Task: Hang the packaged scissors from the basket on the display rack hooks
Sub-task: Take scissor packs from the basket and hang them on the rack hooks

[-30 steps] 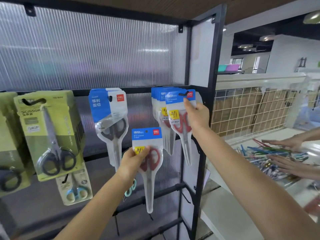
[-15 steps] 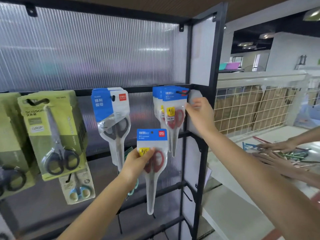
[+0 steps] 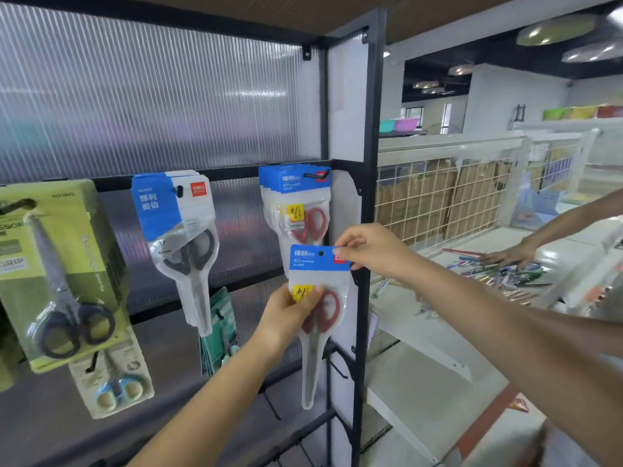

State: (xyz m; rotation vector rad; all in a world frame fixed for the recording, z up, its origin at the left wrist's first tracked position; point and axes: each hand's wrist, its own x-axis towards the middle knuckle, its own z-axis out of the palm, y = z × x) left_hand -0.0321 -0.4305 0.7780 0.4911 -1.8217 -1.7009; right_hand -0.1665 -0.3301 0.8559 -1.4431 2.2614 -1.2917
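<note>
The left hand (image 3: 286,318) grips the red-handled scissors pack (image 3: 318,305) at its middle, while the right hand (image 3: 367,249) pinches its blue header's corner. Judging by this, lift the pack so its punched hole (image 3: 321,253) meets the black hook (image 3: 316,175) just above the right hand, then slide it on level.

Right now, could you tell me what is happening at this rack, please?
A person is stocking scissors. The left hand grips a red-handled scissors pack by its middle, and the right hand pinches its blue top corner. It is not yet hung; the hook above already carries a stack of matching packs.
</note>
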